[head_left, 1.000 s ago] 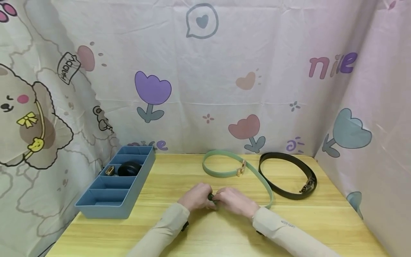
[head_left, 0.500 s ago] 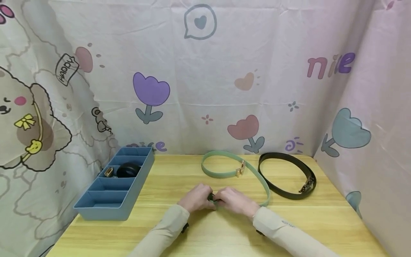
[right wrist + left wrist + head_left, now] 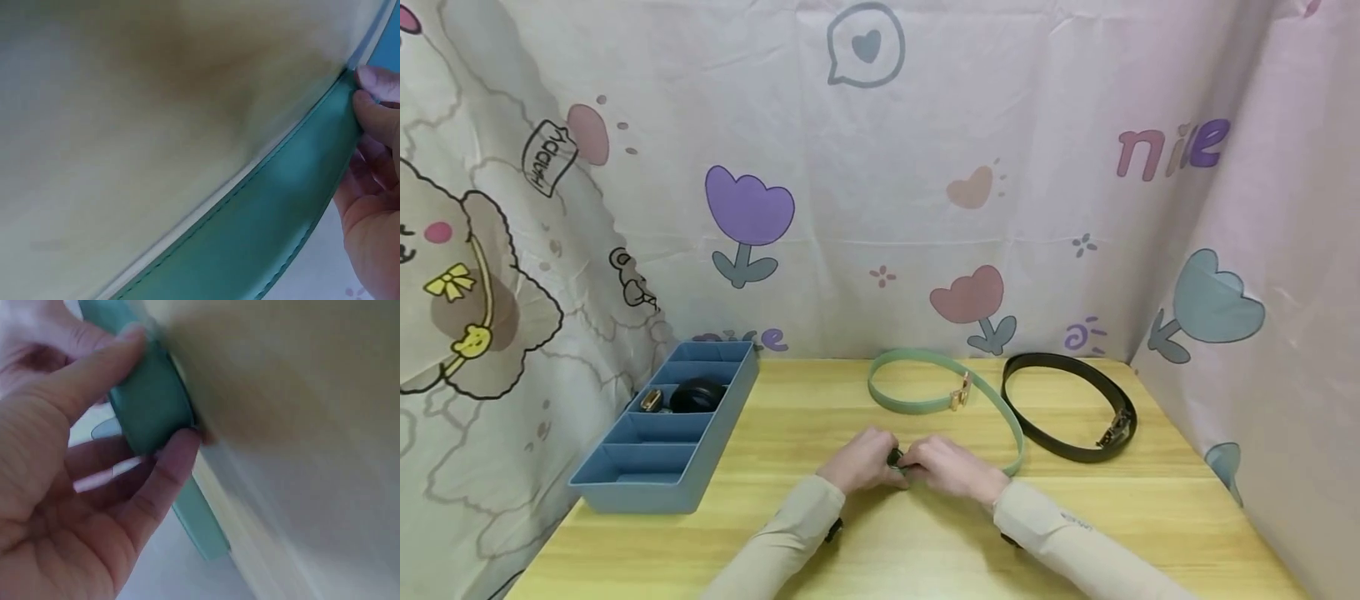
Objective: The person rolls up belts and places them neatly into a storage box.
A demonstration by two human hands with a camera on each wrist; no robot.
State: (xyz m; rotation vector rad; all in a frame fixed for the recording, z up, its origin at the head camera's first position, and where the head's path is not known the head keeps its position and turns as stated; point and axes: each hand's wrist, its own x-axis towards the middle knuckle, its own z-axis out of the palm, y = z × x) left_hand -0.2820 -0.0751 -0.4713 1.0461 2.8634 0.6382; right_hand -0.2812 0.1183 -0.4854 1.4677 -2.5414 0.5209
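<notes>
A light green belt (image 3: 913, 407) with a gold buckle (image 3: 961, 392) lies in a wide loop on the table, its strap running back to my hands. Near the table's middle, my left hand (image 3: 863, 462) pinches a curled part of the belt; in the left wrist view, thumb and fingers press the green strap (image 3: 156, 400) from both sides. My right hand (image 3: 953, 468) is close beside it and holds the strap between thumb and fingers, as the right wrist view shows along the stitched green strap (image 3: 269, 206). The inside of the curl is mostly hidden by my fingers.
At left stands a blue divided box (image 3: 715, 467). One compartment holds a rolled black belt (image 3: 697, 395) with a gold buckle (image 3: 652, 401). Right of the green belt lies a looped black belt (image 3: 1078, 454) with a metal buckle. A patterned curtain (image 3: 850, 167) hangs behind the table.
The loose stretch of green strap on the right has drawn leftward, closer to my hands. Both hands stay in nearly the same place, still gripping the belt.
</notes>
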